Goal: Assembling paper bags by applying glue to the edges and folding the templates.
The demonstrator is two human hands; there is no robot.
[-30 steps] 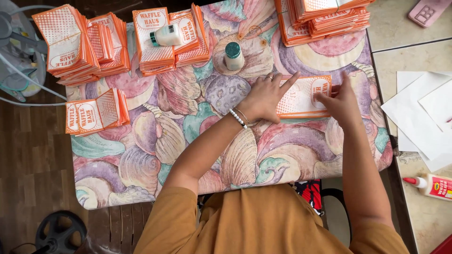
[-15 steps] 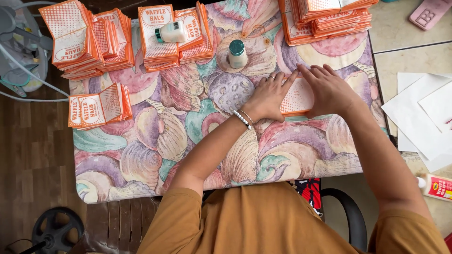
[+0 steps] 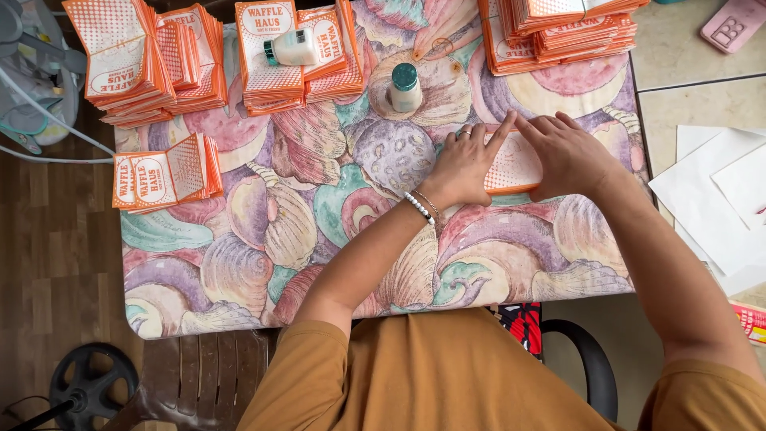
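Since a moment ago, your right hand (image 3: 570, 153) has slid in beside your left hand (image 3: 467, 164); both hands press flat, fingers spread, on the orange paper bag (image 3: 511, 166) on the worktop (image 3: 263, 239).

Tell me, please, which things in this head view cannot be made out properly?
- Orange paper bag, head view: mostly covered by the left hand and right hand.
- Top right stack of bags: cut off by the top edge.
- Red package: cut off by the right edge.
- Pink object: cut off at the corner.
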